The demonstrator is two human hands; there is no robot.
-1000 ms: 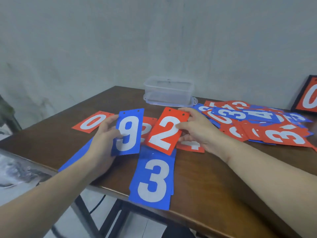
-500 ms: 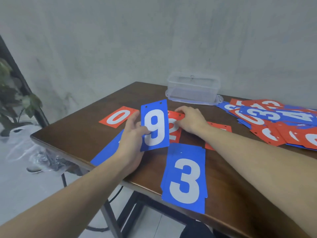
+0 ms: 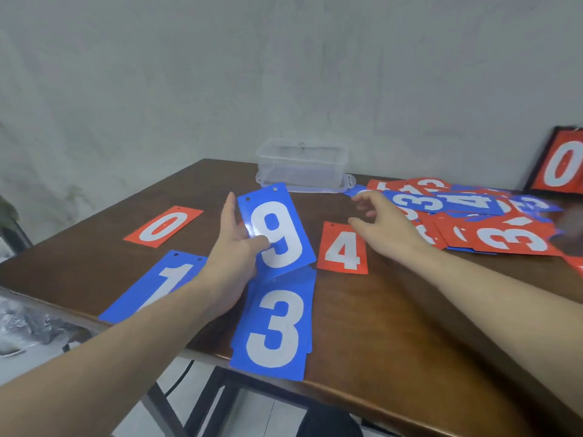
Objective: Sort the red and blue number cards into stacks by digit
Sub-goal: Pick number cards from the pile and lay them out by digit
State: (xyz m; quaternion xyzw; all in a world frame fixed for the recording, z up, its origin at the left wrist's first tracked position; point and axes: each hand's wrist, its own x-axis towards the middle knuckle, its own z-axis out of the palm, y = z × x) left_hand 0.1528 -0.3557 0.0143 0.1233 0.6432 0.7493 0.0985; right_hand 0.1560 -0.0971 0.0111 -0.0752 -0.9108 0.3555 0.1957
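Observation:
My left hand [image 3: 232, 250] pinches a blue 9 card [image 3: 277, 233], thumb on its face, and holds it tilted above the table. Below it a blue 3 stack [image 3: 274, 329] overhangs the front edge. A blue 1 card [image 3: 157, 283] lies left of my forearm, a red 0 card [image 3: 164, 227] farther back left, and a red 4 card [image 3: 343, 249] to the right. My right hand [image 3: 383, 223] hovers empty with fingers spread, between the red 4 and the unsorted pile of red and blue cards [image 3: 473, 222].
A clear plastic container [image 3: 303, 164] stands at the back of the brown wooden table [image 3: 394, 326], near the wall. A framed red 0 [image 3: 561, 165] leans at the far right. The table's front edge runs close below the blue 3 stack.
My right hand has let go of the red 2 card and moved right toward the pile. The blue 9 still sits in my left hand. The blue 1 and red 4 now show.

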